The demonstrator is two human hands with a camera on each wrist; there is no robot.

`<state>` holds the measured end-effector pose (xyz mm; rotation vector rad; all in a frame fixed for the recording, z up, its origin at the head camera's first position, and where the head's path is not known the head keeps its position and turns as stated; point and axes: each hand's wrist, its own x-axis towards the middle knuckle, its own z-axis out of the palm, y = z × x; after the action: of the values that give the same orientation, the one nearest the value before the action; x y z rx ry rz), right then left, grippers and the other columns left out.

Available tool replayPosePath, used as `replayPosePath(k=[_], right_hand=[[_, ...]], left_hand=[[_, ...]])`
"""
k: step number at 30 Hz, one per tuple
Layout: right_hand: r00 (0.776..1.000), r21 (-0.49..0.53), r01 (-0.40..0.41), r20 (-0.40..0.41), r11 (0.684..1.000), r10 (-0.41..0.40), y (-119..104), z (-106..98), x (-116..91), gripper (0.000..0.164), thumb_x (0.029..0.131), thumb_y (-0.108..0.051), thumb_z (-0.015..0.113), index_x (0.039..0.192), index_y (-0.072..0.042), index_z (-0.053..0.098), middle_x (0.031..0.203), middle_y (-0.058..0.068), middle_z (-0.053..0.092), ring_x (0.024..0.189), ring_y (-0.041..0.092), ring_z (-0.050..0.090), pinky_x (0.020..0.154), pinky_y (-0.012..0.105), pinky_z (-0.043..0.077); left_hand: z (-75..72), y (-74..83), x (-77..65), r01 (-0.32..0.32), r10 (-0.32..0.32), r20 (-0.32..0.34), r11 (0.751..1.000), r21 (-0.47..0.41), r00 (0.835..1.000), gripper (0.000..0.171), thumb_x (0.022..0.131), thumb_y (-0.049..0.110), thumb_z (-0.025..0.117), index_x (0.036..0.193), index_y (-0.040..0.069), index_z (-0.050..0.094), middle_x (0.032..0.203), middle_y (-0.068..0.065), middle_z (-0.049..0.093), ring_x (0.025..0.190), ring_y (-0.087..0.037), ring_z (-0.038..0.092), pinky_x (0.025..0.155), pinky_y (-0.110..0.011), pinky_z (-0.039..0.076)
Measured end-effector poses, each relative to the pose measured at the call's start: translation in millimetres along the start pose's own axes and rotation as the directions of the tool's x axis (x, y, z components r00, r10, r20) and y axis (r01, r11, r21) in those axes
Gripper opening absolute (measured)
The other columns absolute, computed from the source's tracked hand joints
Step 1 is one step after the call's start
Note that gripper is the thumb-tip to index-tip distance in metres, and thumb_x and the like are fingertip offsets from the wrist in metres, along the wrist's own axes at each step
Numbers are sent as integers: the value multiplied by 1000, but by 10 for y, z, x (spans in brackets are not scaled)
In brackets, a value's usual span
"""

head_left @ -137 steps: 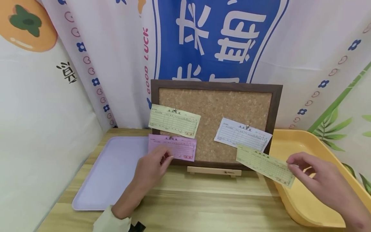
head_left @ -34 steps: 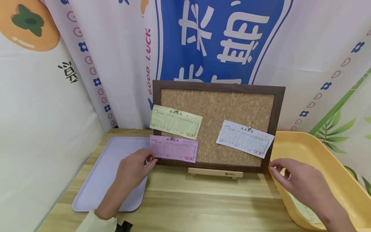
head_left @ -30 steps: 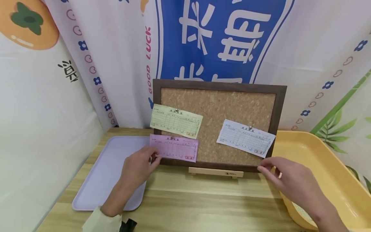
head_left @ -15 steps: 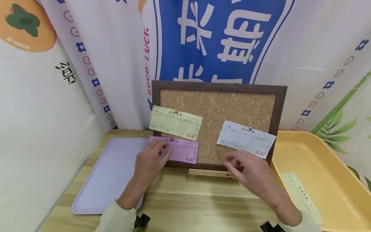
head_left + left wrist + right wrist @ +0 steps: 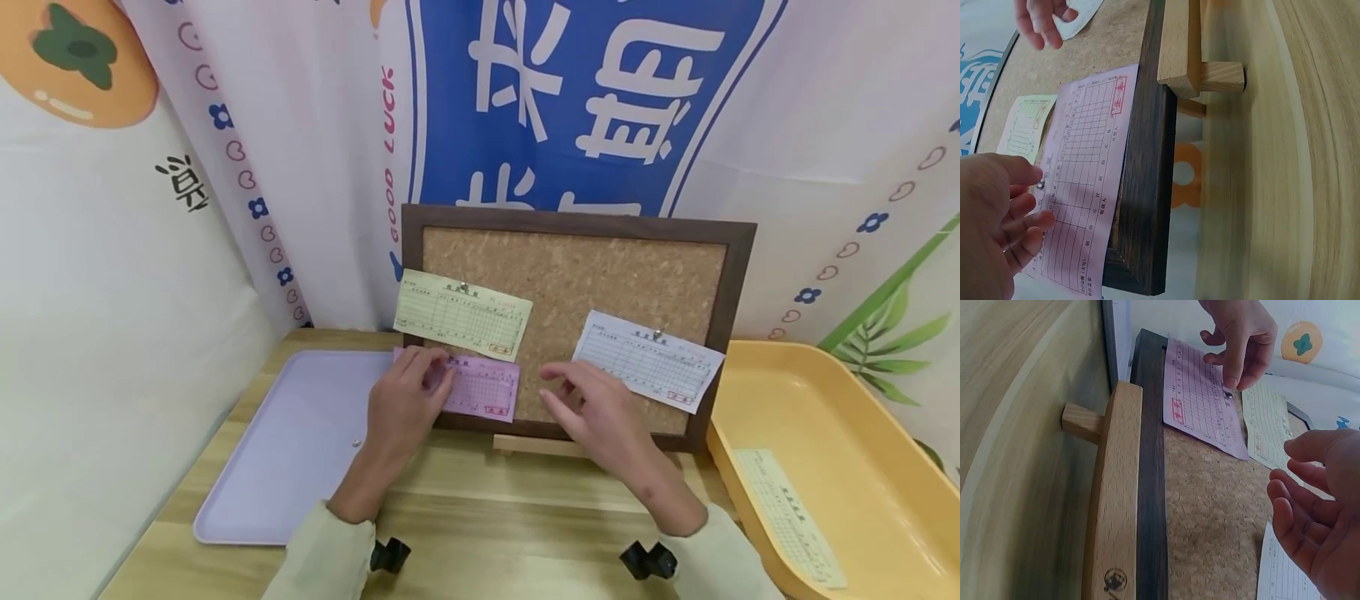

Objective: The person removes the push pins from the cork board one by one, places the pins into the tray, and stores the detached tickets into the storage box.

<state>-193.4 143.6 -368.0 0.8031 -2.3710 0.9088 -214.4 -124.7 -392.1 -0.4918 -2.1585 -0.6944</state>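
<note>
Left hand, half-curled, empty, beside pin of pink slip; right hand, relaxed, empty; pin probably best pinched squarely, slip steadied

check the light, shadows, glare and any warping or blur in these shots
Head view: light is fairly even, with soft shadow on the table, faint glare in the yellow tray, and fine print on the paper slip there too soft to read; left wrist view: the table's grain bows, probably lens distortion; right wrist view: similar bowing, with darker shadow beside the wooden ledge.
</note>
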Motion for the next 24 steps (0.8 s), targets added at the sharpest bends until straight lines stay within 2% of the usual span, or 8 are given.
replayPosePath(k=[9, 19, 24], right_hand=[[1000, 83, -21, 4, 996, 20, 3, 124, 128, 24, 95, -10, 76, 118, -4, 71, 97, -2, 69, 82, 8, 62, 68, 28, 56], [998, 40, -66, 26, 997, 65, 1, 183, 183, 24, 96, -13, 74, 119, -8, 72, 97, -5, 68, 81, 5, 61, 70, 25, 54], [996, 60, -84, 37, 995, 82, 1, 194, 201, 23, 96, -12, 74, 118, -9, 72, 97, -6, 68, 81, 5, 60, 70, 24, 54]], left_hand=[[61, 11, 25, 27, -27, 1, 1000, -11, 1000, 18, 84, 4, 84, 98, 2, 72, 91, -8, 64, 74, -19, 62, 61, -32, 53], [62, -2, 29, 56, -56, 5, 998, -1, 998, 18, 84, 3, 84, 98, 4, 73, 92, -8, 66, 76, -21, 65, 64, -35, 55], [55, -8, 31, 70, -70, 12, 998, -1, 997, 17, 85, 4, 84, 97, 4, 73, 92, -7, 67, 76, -21, 65, 63, -36, 54]])
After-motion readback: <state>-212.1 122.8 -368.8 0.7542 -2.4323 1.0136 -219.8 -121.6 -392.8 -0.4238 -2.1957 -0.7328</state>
